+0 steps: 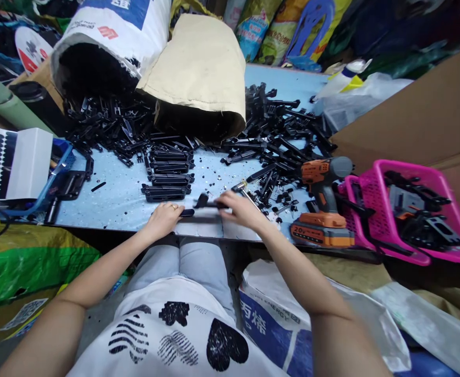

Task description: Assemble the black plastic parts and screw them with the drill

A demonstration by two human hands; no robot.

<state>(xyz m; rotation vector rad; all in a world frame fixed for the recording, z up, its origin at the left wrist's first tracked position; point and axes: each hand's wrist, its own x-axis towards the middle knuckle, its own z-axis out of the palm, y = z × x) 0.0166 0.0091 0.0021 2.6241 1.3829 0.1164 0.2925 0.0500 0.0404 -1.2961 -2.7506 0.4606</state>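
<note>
At the table's front edge my left hand point(164, 218) is closed around one end of a narrow black plastic part point(187, 212), whose tip sticks out to the right. My right hand point(236, 208) grips another black plastic part point(206, 202), slightly blurred, which points left toward the first one. The two parts lie near each other; I cannot tell whether they touch. Just beyond my left hand, several long black plastic pieces point(167, 192) lie stacked in a row. A slim metal-tipped tool point(249, 195) rests by my right hand.
Heaps of black parts point(269, 120) spread from a beige sack point(198, 68) and a white sack point(151, 31). On the right stand an orange cordless drill point(322, 204) and a pink basket point(379, 193) of parts. A blue basket point(43, 191) sits at the left.
</note>
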